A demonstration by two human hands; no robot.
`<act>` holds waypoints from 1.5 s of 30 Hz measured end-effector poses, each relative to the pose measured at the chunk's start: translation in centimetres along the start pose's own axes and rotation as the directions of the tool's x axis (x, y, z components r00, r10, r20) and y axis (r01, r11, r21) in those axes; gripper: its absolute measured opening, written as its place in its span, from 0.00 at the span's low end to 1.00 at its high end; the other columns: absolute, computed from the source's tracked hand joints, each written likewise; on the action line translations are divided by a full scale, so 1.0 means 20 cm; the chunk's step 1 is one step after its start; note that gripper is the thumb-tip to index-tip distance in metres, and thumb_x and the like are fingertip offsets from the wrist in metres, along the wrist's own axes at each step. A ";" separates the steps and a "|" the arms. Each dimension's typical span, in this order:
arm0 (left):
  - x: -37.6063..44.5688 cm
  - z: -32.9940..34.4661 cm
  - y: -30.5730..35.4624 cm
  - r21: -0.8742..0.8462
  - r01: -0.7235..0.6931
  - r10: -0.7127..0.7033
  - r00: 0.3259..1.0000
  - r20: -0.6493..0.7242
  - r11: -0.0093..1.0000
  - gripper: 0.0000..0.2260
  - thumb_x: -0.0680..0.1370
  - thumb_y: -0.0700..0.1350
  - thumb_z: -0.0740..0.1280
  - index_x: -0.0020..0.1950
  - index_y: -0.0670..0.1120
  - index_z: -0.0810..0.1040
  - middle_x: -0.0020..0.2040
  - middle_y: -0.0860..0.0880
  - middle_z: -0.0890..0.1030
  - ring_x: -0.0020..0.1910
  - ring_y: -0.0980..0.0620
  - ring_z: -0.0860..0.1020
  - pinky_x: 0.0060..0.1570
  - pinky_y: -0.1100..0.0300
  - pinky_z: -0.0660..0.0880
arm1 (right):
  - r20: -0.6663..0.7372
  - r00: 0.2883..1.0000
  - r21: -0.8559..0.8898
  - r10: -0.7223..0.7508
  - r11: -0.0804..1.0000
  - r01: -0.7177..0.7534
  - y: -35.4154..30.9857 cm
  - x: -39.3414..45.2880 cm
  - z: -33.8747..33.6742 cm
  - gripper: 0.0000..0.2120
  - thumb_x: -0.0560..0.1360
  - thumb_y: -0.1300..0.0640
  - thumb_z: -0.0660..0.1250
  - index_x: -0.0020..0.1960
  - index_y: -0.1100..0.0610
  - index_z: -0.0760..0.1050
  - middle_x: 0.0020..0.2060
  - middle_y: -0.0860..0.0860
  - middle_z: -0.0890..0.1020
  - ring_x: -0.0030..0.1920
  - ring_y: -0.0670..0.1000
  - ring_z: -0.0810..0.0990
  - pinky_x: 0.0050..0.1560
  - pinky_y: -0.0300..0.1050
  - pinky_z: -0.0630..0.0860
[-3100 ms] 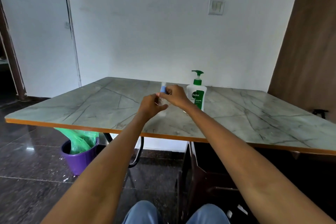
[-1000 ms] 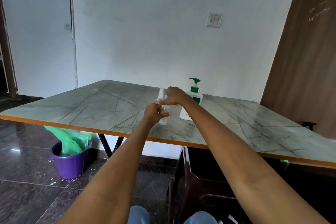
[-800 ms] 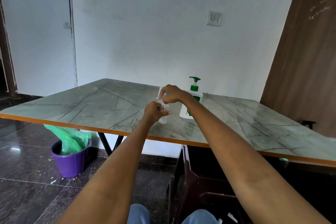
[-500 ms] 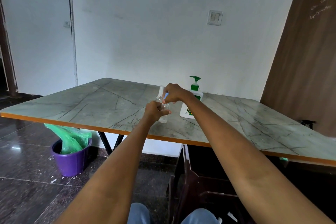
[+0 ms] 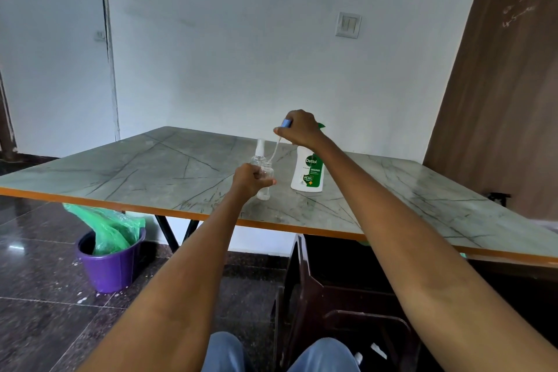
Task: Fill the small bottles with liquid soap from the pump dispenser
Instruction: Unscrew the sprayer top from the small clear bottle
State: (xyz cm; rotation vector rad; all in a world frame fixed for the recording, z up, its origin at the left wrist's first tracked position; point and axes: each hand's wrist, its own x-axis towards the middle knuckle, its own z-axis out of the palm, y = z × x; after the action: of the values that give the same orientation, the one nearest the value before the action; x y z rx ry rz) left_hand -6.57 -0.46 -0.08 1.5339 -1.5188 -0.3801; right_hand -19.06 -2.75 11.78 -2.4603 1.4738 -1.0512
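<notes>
The left hand (image 5: 252, 179) grips a small clear bottle (image 5: 265, 181) around its upper body, fingers and thumb curled round it, and the bottle's base rests on the marbled table top (image 5: 169, 172) near the front edge. The bottle's neck is open. At about one o'clock from it, raised above the table, the right hand (image 5: 299, 130) pinches a blue spray cap (image 5: 286, 122) between curled fingers, and the cap's thin clear dip tube (image 5: 275, 150) hangs down at a slant, its lower end at the bottle's mouth. Whether the tube's tip is inside the neck cannot be told. Just behind the held bottle, at eleven o'clock, a second small clear bottle (image 5: 259, 152) stands upright with a white spray top on it, partly hidden by the left hand. At three o'clock from the held bottle stands the white pump dispenser (image 5: 308, 174) with a green label, upright on the table, its green pump head mostly hidden behind the right hand. Under the table at eight o'clock a purple bucket (image 5: 111, 266) holds a green plastic bag (image 5: 105, 228).
</notes>
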 end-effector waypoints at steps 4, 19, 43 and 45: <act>0.00 -0.01 0.00 0.010 -0.015 0.015 1.000 0.004 1.000 0.19 0.71 0.45 0.72 0.27 0.45 0.65 0.26 0.49 0.65 0.27 0.54 0.62 0.31 0.64 0.60 | -0.039 0.999 0.109 0.036 0.994 -0.032 0.04 -0.03 -0.01 0.12 0.73 0.56 0.69 0.47 0.67 0.77 0.48 0.63 0.82 0.48 0.60 0.82 0.39 0.40 0.71; -0.04 0.03 0.04 0.071 0.023 -0.016 0.995 -0.098 0.997 0.17 0.72 0.46 0.71 0.29 0.45 0.66 0.35 0.44 0.72 0.37 0.49 0.69 0.29 0.62 0.61 | -0.231 0.931 0.508 0.284 0.851 -0.134 0.36 -0.18 -0.10 0.09 0.73 0.58 0.71 0.44 0.60 0.71 0.45 0.59 0.81 0.44 0.56 0.80 0.51 0.57 0.80; -0.06 0.10 0.06 0.036 0.055 -0.045 0.970 -0.238 0.998 0.13 0.71 0.43 0.72 0.48 0.34 0.80 0.48 0.36 0.82 0.49 0.39 0.79 0.43 0.56 0.69 | -0.334 0.734 -0.025 0.592 0.773 -0.634 1.36 -0.58 -0.18 0.11 0.68 0.52 0.72 0.43 0.59 0.79 0.41 0.56 0.84 0.45 0.57 0.82 0.39 0.42 0.70; -0.06 0.10 0.06 0.028 0.054 -0.045 0.970 -0.238 0.998 0.13 0.71 0.43 0.72 0.49 0.35 0.80 0.48 0.37 0.82 0.49 0.40 0.79 0.42 0.58 0.67 | -0.312 0.736 -0.026 0.601 0.769 -0.639 1.36 -0.57 -0.19 0.12 0.67 0.50 0.74 0.41 0.57 0.77 0.38 0.55 0.81 0.42 0.55 0.81 0.38 0.42 0.69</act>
State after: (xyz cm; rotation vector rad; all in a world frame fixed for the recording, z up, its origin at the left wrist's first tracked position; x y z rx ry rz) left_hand -9.15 0.13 -0.71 1.5853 -1.3086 -0.1918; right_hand -44.95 -6.96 -2.19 -1.6632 2.2936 -1.1990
